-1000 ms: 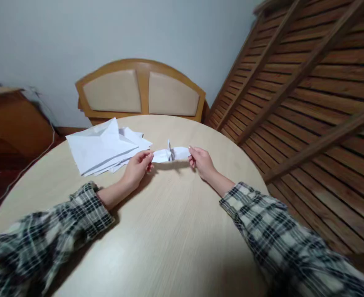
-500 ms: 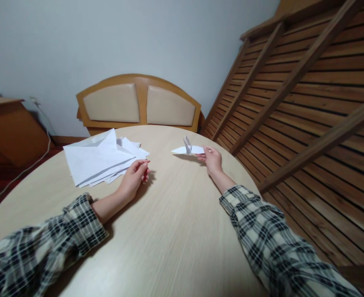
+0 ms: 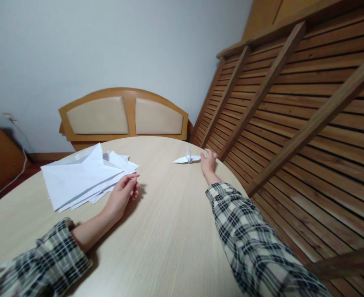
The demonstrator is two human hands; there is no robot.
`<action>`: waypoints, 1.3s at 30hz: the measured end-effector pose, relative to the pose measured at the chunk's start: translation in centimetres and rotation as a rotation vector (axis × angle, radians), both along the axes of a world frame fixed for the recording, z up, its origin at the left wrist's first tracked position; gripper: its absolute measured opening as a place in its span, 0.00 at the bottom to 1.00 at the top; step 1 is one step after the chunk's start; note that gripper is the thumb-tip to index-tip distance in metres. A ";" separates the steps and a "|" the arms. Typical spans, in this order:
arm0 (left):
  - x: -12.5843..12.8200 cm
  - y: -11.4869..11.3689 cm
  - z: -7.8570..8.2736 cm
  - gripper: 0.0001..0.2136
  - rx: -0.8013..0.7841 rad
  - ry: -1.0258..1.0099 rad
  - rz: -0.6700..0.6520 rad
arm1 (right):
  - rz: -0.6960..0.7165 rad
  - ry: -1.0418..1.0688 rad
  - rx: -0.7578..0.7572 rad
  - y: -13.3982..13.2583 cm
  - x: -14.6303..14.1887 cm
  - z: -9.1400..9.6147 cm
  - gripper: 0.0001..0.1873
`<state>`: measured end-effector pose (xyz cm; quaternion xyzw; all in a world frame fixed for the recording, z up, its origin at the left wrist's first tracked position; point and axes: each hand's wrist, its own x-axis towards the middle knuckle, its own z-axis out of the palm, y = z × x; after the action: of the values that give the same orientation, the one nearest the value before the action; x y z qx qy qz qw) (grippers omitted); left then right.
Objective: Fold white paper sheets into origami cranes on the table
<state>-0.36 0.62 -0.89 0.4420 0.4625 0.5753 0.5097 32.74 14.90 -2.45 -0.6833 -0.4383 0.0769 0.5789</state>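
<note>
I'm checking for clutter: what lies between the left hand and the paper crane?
Just bare tabletop lies between the left hand and the paper crane, as the head view shows.

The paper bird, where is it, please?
In the head view, the paper bird is just right of centre, near the table's far edge, left of the right hand.

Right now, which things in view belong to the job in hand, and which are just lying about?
In the job: folded paper bird, by the right hand; probably the paper stack near the left hand; round table beneath.

Just about: padded headboard; slatted wooden panel; white cable.
</note>
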 end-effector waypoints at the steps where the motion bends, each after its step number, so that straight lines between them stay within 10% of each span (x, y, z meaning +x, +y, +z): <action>1: 0.0 0.0 0.0 0.17 0.001 -0.001 -0.002 | -0.001 -0.126 -0.004 -0.4 -0.2 0.1 0.17; 7: 0.0 -0.2 0.2 0.15 0.004 -0.014 -0.010 | 0.109 -0.589 -0.216 -2.5 -2.0 0.0 0.19; 20: 0.1 -0.5 -0.3 0.13 0.125 0.177 -0.099 | 0.126 -0.775 -0.437 -2.4 -2.0 -0.4 0.18; 31: -6.8 1.2 1.4 0.07 0.603 1.048 0.131 | 0.077 -0.619 -0.312 -1.6 -1.2 -1.0 0.22; 39: -12.3 3.9 -0.4 0.16 0.390 1.322 0.316 | -0.003 -0.452 0.087 -2.6 -1.4 0.5 0.12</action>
<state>-12.61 4.51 -1.32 0.7095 0.6224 0.3258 -0.0560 31.35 12.34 -1.93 -0.6582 -0.5587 -0.0976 0.4951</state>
